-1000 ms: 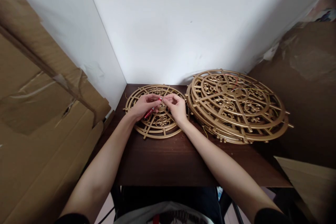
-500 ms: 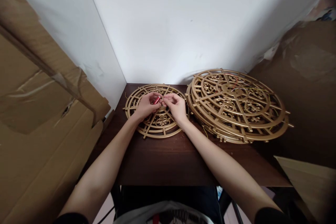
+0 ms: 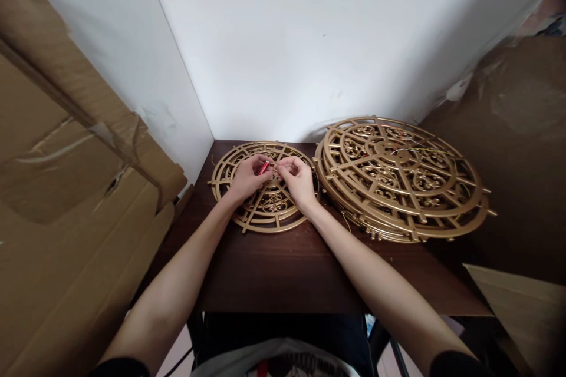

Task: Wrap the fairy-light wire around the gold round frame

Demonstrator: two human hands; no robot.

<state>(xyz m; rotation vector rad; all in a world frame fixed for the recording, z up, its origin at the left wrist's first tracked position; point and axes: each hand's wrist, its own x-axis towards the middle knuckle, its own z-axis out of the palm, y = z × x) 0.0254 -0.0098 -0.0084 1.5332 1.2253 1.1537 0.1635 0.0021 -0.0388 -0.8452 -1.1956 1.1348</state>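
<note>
A round gold openwork frame [image 3: 275,205] with scroll patterns lies flat on the dark brown table [image 3: 278,277]. Over its centre, my left hand [image 3: 250,178] is closed with a small red cylindrical tool [image 3: 264,168] in its grip; the tool's exact kind does not show. My right hand [image 3: 298,179] pinches beside it, thumb and forefinger together at what may be a thin wire end, too small to make out. The fingertips of both hands nearly meet.
Several similar gold frames [image 3: 407,182] are stacked on the right, with thin yellow and red wires on top. Cardboard [image 3: 66,188] stands along the left and more cardboard [image 3: 508,159] on the right. A white wall [image 3: 309,41] rises behind the table.
Both hands stay over the frame's centre with only slight finger movement. The red tool remains in the left hand, turned a little. The view has shifted very slightly.
</note>
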